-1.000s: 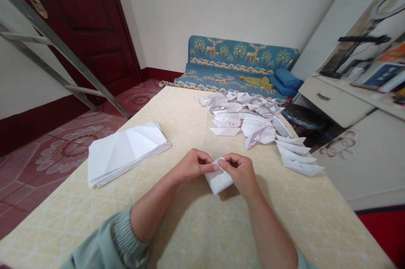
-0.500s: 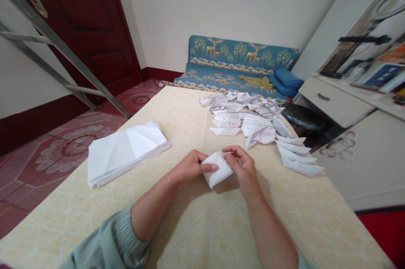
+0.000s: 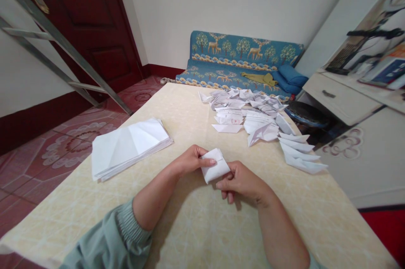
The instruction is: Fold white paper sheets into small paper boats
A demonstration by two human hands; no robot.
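Note:
A small white folded paper [image 3: 215, 171], roughly square with a layered top edge, is held just above the table. My left hand [image 3: 193, 160] pinches its left side, the thumb lying flat across the front and the fingers behind. At the lower right corner is my right hand [image 3: 242, 180], its fingers curled. The index finger meets the paper's edge there, while the thumb points left just below it. Part of the right fingers is hidden behind the paper and the thumb.
A stack of creased white sheets [image 3: 131, 146] lies on the left of the patterned table [image 3: 186, 227]. Many folded paper boats [image 3: 243, 111] cover the far right, with several more boats [image 3: 300, 153] along the right edge. Beyond are a blue sofa [image 3: 221, 68], a stool [image 3: 305, 114] and a ladder [image 3: 68, 52].
My right hand has moved from the paper's upper right edge down to its lower right corner, turning as it went. My left hand keeps its pinch. The view has shifted slightly.

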